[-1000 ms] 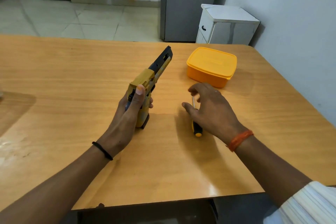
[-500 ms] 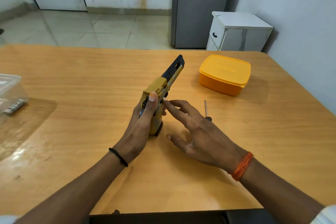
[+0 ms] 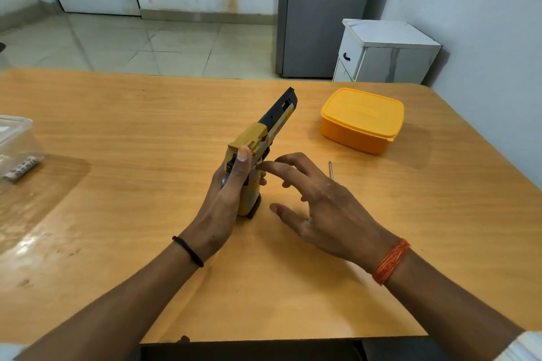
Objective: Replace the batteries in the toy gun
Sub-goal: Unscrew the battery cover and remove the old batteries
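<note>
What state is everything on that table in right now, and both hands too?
toy gun: upright, butt on table, gripped.
left hand: grips the gun.
right hand: open, fingertips at the gun.
screwdriver: lying flat, untouched.
orange box: lid on.
clear container: partly in view.

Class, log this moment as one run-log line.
left hand: grips toy gun | right hand: open, fingertips at gun | screwdriver: on table

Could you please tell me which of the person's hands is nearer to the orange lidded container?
The right hand: it hovers open in front of the orange container, beside the screwdriver. The left hand grips the toy gun, farther left.
</note>
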